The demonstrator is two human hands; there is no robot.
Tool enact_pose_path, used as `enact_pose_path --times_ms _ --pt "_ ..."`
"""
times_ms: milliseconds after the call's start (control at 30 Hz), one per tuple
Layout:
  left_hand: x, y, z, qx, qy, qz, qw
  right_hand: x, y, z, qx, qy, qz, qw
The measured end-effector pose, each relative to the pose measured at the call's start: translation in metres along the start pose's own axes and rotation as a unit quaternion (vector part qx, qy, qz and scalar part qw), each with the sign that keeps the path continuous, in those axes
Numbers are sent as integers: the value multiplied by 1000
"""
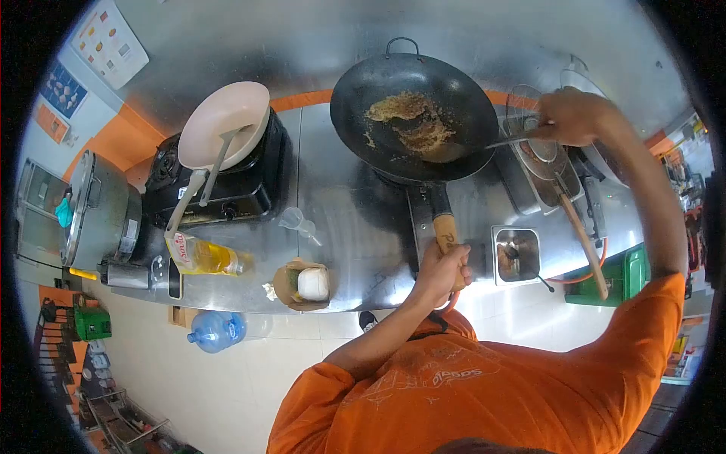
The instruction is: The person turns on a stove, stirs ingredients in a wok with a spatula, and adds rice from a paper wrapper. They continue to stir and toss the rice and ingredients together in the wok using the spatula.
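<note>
A black wok (363, 144) holds clumps of brown, crumbly food (401, 107) on its inner surface. My left hand (444, 271) is wrapped round the wok's wooden-ended handle, below the pan. At the upper right my right hand (578, 116) grips the handle of a metal ladle (514, 139). The ladle's head rests low in the wok, at the right edge of the food, and its exact outline is hard to tell.
Left of the wok, a pale pan (219, 121) with a spatula sits on a black stove (249, 185). An oil bottle (208, 256), an open box (287, 284) and a metal tub (516, 256) stand near the front edge. Strainers (582, 234) lie at right.
</note>
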State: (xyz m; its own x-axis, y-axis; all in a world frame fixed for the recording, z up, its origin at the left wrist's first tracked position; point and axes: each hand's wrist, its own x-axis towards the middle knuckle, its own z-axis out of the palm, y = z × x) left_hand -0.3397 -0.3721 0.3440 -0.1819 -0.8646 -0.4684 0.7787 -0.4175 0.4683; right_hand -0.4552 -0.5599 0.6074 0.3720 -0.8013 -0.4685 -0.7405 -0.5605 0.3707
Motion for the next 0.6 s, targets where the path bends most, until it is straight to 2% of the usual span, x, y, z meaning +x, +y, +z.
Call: enact_pose_path --times_ms 67,100,167,200,267,400,467,500,600 --pt "1 1 -1 2 -7 -1 1000 25 -17 23 107 82 -49 990" --pt "1 0 -1 1 -12 -1 1000 35 -25 34 107 82 -46 990" --pt "-3 0 1 9 -2 -1 1000 51 -34 47 118 176 61 975" --pt "-3 3 1 16 9 1 1000 46 -25 35 119 181 63 974" --pt "-2 3 -5 19 -3 1 1000 33 7 7 42 21 50 998" --pt "0 3 -6 30 8 -1 1000 71 28 38 12 37 20 999" --pt "0 -1 -8 30 6 -5 1000 106 34 58 68 212 17 975" --pt "2 1 -8 31 3 0 1000 103 42 44 69 217 18 973" --pt "1 4 -10 26 -4 -16 1000 97 71 0 -55 140 28 988"
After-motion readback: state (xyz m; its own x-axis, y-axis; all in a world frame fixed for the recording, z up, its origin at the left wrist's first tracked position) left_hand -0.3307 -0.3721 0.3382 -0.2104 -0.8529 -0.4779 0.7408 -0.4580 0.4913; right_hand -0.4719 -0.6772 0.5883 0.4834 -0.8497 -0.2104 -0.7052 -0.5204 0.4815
